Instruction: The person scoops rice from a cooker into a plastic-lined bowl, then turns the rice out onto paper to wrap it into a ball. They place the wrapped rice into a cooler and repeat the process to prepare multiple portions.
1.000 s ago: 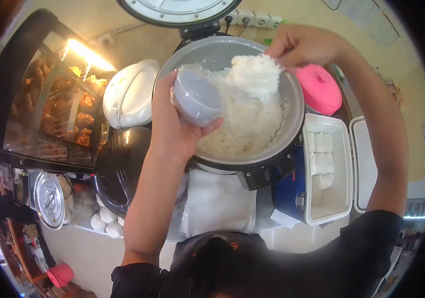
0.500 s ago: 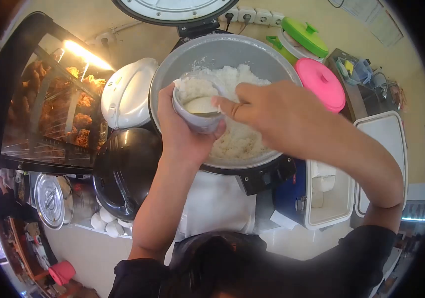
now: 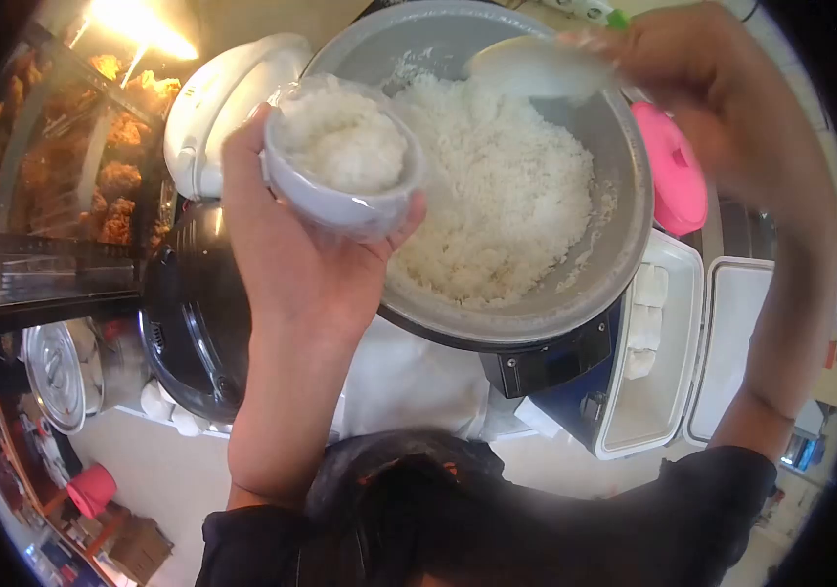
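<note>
My left hand [image 3: 301, 264] is wrapped round a small white bowl [image 3: 340, 201] lined with clear plastic, raised over the left side of the large rice cooker pot [image 3: 624, 225]. White rice [image 3: 345, 137] fills the bowl. A bigger heap of cooked rice [image 3: 497, 196] lies in the pot. My right hand [image 3: 692, 88], blurred by motion, grips a pale rice paddle [image 3: 536, 68] at the pot's far right rim. The paddle's blade is smeared and hangs above the pot, apart from the bowl.
On the left stands a lit glass display case [image 3: 47, 166] with fried food. Beside the pot are a white lidded appliance [image 3: 203, 117] and a black one [image 3: 194, 313]. To the right are a pink lid [image 3: 671, 171] and an open cooler box [image 3: 643, 411] holding wrapped white packs.
The rice paddle has left the bowl and swung up and right with my right hand. My left hand has brought the bowl nearer and to the left. The whole view has shifted.
</note>
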A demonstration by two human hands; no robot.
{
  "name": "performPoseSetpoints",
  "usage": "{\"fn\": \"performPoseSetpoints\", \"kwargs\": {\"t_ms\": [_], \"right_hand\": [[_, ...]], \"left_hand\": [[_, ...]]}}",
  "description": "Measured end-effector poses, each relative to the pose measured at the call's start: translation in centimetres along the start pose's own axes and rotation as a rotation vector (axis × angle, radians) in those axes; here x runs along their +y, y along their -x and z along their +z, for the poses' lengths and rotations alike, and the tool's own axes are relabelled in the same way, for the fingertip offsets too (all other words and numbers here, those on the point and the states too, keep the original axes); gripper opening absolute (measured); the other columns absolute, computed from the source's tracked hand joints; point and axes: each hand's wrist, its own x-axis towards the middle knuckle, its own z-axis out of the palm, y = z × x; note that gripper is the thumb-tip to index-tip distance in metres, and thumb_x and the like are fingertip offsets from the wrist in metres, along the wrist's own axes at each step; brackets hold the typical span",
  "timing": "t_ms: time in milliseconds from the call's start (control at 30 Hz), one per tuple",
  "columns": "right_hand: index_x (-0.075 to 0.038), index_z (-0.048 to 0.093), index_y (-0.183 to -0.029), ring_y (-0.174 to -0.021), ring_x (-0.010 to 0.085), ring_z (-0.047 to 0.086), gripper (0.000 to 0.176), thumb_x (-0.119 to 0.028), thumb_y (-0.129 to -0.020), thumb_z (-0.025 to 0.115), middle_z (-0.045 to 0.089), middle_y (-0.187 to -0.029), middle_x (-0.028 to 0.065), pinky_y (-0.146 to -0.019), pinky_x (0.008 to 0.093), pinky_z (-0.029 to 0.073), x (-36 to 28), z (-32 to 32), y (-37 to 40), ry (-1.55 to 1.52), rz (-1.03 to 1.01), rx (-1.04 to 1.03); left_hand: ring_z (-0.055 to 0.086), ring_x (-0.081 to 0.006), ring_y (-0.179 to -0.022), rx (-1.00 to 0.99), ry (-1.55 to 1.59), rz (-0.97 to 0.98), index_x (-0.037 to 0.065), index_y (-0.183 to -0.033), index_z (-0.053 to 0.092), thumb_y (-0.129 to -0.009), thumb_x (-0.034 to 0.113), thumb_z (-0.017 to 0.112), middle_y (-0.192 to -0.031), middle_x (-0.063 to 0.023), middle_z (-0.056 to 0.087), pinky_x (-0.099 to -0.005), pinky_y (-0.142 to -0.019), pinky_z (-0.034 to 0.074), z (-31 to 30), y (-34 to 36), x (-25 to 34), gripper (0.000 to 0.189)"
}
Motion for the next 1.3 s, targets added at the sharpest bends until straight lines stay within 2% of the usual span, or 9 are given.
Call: {"fn": "performPoseSetpoints", "kwargs": {"t_ms": [100, 133, 200, 267, 533, 733, 933, 1100, 1300], "right_hand": [[-0.003, 0.071, -0.092, -0.07, 0.0261, 0.065, 0.018, -0.011, -0.077, 0.065, 0.068, -0.08, 0.0157, -0.064, 0.0392, 0.049, 0.8, -0.4, -4.3, 0.164, 0.489, -0.504], [0.0, 0.067, -0.085, -0.079, 0.0323, 0.066, 0.015, 0.006, -0.073, 0.062, 0.065, -0.085, 0.0158, -0.065, 0.0438, 0.048, 5.1, 3.7, -2.0, 0.223, 0.23, -0.382], [-0.008, 0.071, -0.088, -0.079, 0.0373, 0.064, 0.02, 0.002, -0.074, 0.06, 0.065, -0.083, 0.017, -0.067, 0.0474, 0.048, 4.7, 8.0, -3.0, 0.226, 0.368, -0.588], [-0.01, 0.072, -0.089, -0.079, 0.0374, 0.064, 0.023, 0.001, -0.074, 0.058, 0.064, -0.078, 0.0177, -0.066, 0.0478, 0.048, 4.9, 11.9, -3.2, 0.201, 0.264, -0.726], [0.003, 0.065, -0.086, -0.081, 0.031, 0.067, 0.012, -0.008, -0.086, 0.062, 0.067, -0.084, 0.0201, -0.068, 0.0399, 0.048, 5.4, 18.7, -1.5, -0.413, 0.021, -1.037], [0.011, 0.061, -0.086, -0.081, 0.0176, 0.067, 0.022, -0.009, -0.093, 0.06, 0.066, -0.077, 0.0186, -0.068, 0.0319, 0.047, 4.3, 17.9, 0.3, -0.696, 0.101, -0.934], [0.006, 0.068, -0.09, -0.057, 0.0076, 0.044, 0.014, -0.006, -0.092, 0.063, 0.051, -0.065, -0.0047, -0.054, 0.0241, 0.039, 4.4, 15.1, -0.3, -1.019, 0.331, -0.864], [0.002, 0.071, -0.094, -0.054, 0.0043, 0.041, 0.012, -0.007, -0.091, 0.063, 0.049, -0.063, -0.0045, -0.05, 0.0221, 0.034, 4.9, 12.3, 0.0, -1.039, 0.442, -0.707], [0.002, 0.07, -0.103, -0.052, 0.0032, 0.037, 0.018, -0.008, -0.091, 0.061, 0.05, -0.061, -0.004, -0.047, 0.0213, 0.03, 4.6, 3.6, 0.1, -0.802, 0.357, -0.377]], "left_hand": [[0.057, -0.0262, -0.109, -0.102, 0.105, 0.054, 0.013, -0.125, 0.054, -0.091, 0.043, 0.052, -0.124, -0.0073, 0.057, -0.0436, -0.074, 0.054, -1.7, 0.5, 0.6, 0.045], [0.057, -0.0266, -0.109, -0.146, 0.146, 0.049, 0.012, -0.126, 0.052, -0.091, 0.04, 0.055, -0.126, -0.008, 0.055, -0.0439, -0.076, 0.055, -2.0, 0.9, 0.7, 0.046], [0.055, -0.0271, -0.113, -0.224, 0.087, 0.163, 0.01, -0.133, 0.044, -0.087, 0.028, 0.063, -0.13, -0.01, 0.051, -0.0441, -0.081, 0.056, -2.2, 2.0, 0.7, 0.053], [0.051, -0.0269, -0.119, -0.185, -0.201, 0.48, 0.009, -0.138, 0.036, -0.082, 0.015, 0.07, -0.133, -0.0118, 0.049, -0.0438, -0.087, 0.055, -2.4, 3.0, 0.1, 0.066], [0.05, -0.0298, -0.119, -0.139, -0.17, 0.581, 0.012, -0.138, 0.039, -0.086, 0.026, 0.064, -0.136, -0.0129, 0.047, -0.0472, -0.081, 0.053, -4.2, 4.8, 1.1, 0.06], [0.05, -0.0319, -0.119, -0.135, -0.148, 0.574, 0.013, -0.139, 0.041, -0.089, 0.034, 0.059, -0.138, -0.0137, 0.045, -0.0498, -0.076, 0.05, -4.4, 5.1, 1.6, 0.057], [0.049, -0.034, -0.118, -0.172, 0.035, 0.362, 0.015, -0.139, 0.043, -0.092, 0.042, 0.055, -0.141, -0.0146, 0.043, -0.0524, -0.072, 0.048, -3.5, 5.0, 2.4, 0.055], [0.052, -0.0317, -0.118, -0.275, 0.145, 0.148, 0.013, -0.132, 0.048, -0.092, 0.044, 0.052, -0.133, -0.0083, 0.051, -0.0514, -0.077, 0.054, -3.2, 4.1, 3.3, 0.05], [0.06, -0.0235, -0.103, -0.091, 0.009, 0.047, 0.016, -0.121, 0.057, -0.088, 0.055, 0.046, -0.118, -0.0045, 0.061, -0.0442, -0.073, 0.051, 0.0, 2.7, 2.7, 0.053]]}}
